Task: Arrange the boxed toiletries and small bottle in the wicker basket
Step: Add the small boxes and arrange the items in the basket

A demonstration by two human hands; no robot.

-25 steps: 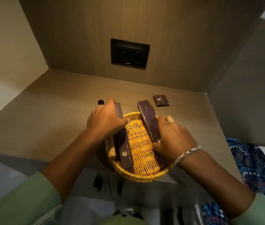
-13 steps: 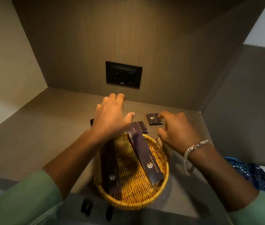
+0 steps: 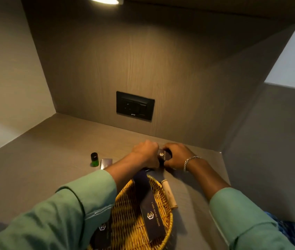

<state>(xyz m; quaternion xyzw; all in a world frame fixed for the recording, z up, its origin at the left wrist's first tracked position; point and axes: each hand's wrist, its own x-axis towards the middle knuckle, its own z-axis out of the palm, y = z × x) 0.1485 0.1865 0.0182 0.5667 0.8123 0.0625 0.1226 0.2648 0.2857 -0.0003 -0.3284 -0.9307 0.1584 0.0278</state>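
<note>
Pinching a small dark box (image 3: 163, 156) between both hands, I have it just past the basket's far rim, at about twelve o'clock from the wicker basket (image 3: 125, 204). My left hand (image 3: 145, 153) is curled closed on the box's left edge and my right hand (image 3: 176, 156) is closed on its right edge, so a gold logo shows on the face between my fingers. Whether the box rests on the shelf or sits slightly above it, I cannot tell. Inside the basket a long dark box (image 3: 147, 202) lies along the weave, its logo end toward me, and a second dark box (image 3: 100, 231) lies at about seven o'clock in the basket, partly under my left sleeve (image 3: 71, 210). A pale wooden handle (image 3: 169, 193) sticks out from the basket's rim at about two o'clock. At roughly ten o'clock from the basket, out on the wooden shelf (image 3: 53, 150), the small green bottle (image 3: 94, 159) with a black cap stands upright, and a small pale-faced box (image 3: 106, 163) lies just beside it on its right. A silver bracelet (image 3: 191, 161) circles my right wrist. At twelve o'clock on the back wall sits a black socket plate (image 3: 135, 105).
</note>
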